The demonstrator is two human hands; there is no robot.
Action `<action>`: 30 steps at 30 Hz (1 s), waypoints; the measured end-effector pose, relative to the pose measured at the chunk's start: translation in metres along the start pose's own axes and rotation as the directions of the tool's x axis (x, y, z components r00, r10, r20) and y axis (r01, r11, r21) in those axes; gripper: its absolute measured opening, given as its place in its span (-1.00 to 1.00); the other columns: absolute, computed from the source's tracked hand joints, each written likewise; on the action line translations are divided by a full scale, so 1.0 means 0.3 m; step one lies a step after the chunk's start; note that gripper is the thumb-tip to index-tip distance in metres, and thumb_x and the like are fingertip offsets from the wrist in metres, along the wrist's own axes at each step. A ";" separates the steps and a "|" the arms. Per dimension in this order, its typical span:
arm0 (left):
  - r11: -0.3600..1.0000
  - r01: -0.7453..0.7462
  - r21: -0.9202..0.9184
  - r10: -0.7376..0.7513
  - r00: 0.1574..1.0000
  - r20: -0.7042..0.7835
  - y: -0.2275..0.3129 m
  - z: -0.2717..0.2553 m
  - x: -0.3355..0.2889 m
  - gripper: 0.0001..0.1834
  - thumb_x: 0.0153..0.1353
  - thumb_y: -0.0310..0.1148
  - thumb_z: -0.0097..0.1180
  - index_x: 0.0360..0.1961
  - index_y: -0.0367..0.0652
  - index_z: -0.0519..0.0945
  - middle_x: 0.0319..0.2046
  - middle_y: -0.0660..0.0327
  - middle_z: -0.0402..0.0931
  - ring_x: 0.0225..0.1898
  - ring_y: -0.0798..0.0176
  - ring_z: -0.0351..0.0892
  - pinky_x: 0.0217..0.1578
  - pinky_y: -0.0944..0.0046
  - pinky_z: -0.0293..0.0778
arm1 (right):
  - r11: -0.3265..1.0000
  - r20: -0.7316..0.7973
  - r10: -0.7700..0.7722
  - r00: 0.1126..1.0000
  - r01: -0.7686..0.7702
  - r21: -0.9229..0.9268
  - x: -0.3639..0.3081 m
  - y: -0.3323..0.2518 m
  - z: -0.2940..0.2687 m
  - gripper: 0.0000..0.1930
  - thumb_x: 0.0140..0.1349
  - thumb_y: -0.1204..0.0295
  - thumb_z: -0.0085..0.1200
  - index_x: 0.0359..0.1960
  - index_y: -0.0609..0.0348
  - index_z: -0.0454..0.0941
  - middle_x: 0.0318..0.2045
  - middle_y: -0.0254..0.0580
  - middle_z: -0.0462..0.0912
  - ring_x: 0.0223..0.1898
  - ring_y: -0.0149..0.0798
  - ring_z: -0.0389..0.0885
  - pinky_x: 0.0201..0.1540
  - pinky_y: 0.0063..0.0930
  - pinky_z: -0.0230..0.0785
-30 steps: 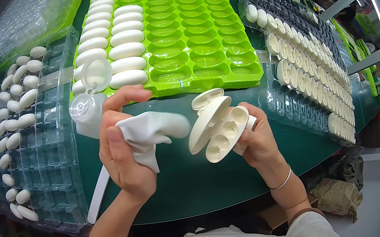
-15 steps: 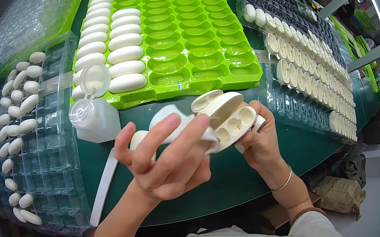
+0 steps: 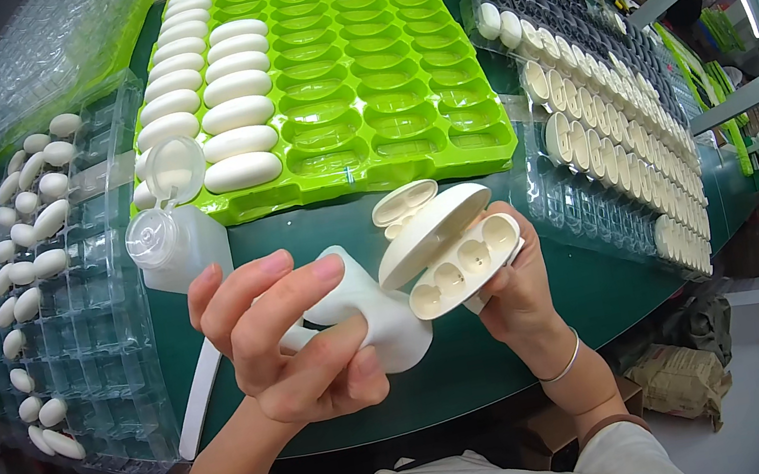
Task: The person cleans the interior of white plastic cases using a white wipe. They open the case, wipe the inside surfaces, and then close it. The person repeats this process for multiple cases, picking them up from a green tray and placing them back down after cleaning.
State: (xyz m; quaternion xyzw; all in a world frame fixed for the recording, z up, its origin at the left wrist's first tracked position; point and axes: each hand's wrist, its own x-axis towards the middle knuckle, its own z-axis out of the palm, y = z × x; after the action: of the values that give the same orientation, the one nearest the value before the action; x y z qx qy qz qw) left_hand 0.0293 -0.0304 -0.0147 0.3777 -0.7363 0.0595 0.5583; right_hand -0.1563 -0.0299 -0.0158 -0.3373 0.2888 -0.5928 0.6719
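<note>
My left hand (image 3: pixel 287 345) has its fingers wrapped round a crumpled white wiping cloth (image 3: pixel 384 317). The cloth hangs just left of a cream oval case (image 3: pixel 435 232), whose lid is tilted open over a row of several round hollows. My right hand (image 3: pixel 517 279) grips that case from its right end, partly hidden behind it. Just beyond its lid shows a smaller cream piece with hollows (image 3: pixel 404 200); whether it rests on the table or is held, I cannot tell. A clear plastic bottle (image 3: pixel 177 242) with its cap flipped up stands left of the cloth.
A green tray (image 3: pixel 340 186) with white oval cases (image 3: pixel 243 170) in its left columns lies ahead. Clear trays flank it: one at left with white ovals (image 3: pixel 49 263), one at right with rows of open cream cases (image 3: pixel 576 141). A white strip (image 3: pixel 197 401) lies near the left forearm.
My left hand has drawn the cloth left and down, away from the case's edge. The case has shifted slightly, showing more of its hollows. The whole view has shifted a little.
</note>
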 end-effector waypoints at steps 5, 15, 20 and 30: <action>0.999 0.019 0.029 -0.025 0.979 0.204 0.014 0.031 0.023 -0.88 -0.05 -0.21 0.08 -0.53 0.05 0.58 -0.10 0.25 0.46 -0.03 0.15 0.30 0.13 0.08 -0.10 | 0.956 0.125 -0.094 0.988 0.124 -0.266 0.000 0.026 -0.031 -0.76 -0.24 0.67 0.26 -0.52 0.22 0.45 -0.48 -0.30 0.49 -0.42 -0.47 0.43 -0.33 -0.60 0.29; 0.996 -0.009 0.087 -0.005 0.988 0.152 0.009 0.048 0.000 -0.93 -0.16 -0.32 0.07 -0.57 0.02 0.56 -0.13 0.36 0.50 -0.03 0.22 0.34 0.14 0.08 -0.10 | 0.988 -0.049 -0.065 0.997 0.057 -0.145 -0.002 -0.012 0.000 -0.77 -0.20 0.66 0.25 -0.52 0.25 0.43 -0.49 -0.25 0.48 -0.46 -0.46 0.48 -0.45 -0.64 0.37; 0.980 -0.062 0.190 0.042 0.993 0.111 0.014 0.065 -0.005 -0.93 -0.13 -0.31 0.07 -0.55 0.03 0.54 -0.11 0.37 0.49 -0.02 0.24 0.34 0.15 0.08 -0.11 | 0.971 -0.005 -0.052 0.999 0.049 -0.233 -0.006 -0.005 -0.013 -0.80 -0.15 0.68 0.21 -0.53 0.26 0.41 -0.50 -0.26 0.47 -0.48 -0.46 0.50 -0.47 -0.67 0.38; 0.994 0.019 0.108 -0.052 0.949 0.310 0.012 0.058 0.027 -0.87 -0.15 -0.33 0.08 -0.71 -0.10 0.46 -0.10 0.24 0.45 -0.01 0.15 0.31 0.11 0.05 -0.07 | 0.962 -0.084 -0.039 0.996 0.014 -0.272 -0.002 0.000 -0.010 -0.81 -0.12 0.62 0.22 -0.52 0.23 0.42 -0.52 -0.27 0.49 -0.52 -0.48 0.49 -0.49 -0.70 0.35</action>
State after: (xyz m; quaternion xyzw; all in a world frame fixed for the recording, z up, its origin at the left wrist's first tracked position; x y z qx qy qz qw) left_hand 0.0128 -0.0406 -0.0127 0.4241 -0.8044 0.0271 0.4152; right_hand -0.1587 -0.0297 -0.0175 -0.4035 0.3922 -0.5709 0.5979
